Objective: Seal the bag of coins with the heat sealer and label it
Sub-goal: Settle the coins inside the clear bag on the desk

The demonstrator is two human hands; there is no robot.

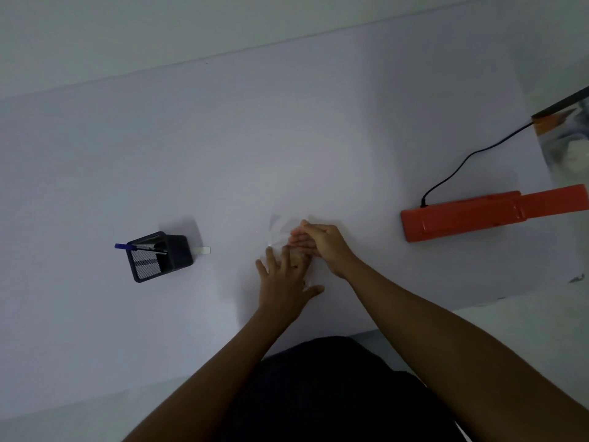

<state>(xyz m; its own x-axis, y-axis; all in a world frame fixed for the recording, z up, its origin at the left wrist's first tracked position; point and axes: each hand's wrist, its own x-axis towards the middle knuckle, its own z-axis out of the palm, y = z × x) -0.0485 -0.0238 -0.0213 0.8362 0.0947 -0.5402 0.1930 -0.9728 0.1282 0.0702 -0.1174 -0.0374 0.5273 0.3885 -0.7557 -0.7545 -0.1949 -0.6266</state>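
My right hand (322,247) has its fingers curled over the clear bag (283,231), pinching the plastic near its far end, while my left hand (282,279) lies flat with fingers spread, pressing the near part of the bag down onto the table (287,138). The bag sits a little in from the near edge, roughly midway along it, and something yellowish shows under my left fingers; I take that for the coins, though I cannot make them out clearly. From here I judge the task barely begun: the bag is not at the heat sealer (478,215), I see no sealed seam that I could vouch for, and no label is on the plastic. The orange sealer lies well apart toward the right edge, its black cord (459,167) running off toward the far right corner. Toward the left, a black mesh pen holder (159,256) stands with a blue pen (122,246) sticking out, and a small pale strip (200,250) just beside it, perhaps the label. I see nothing between bag and sealer; the pen holder and strip are a longer reach.
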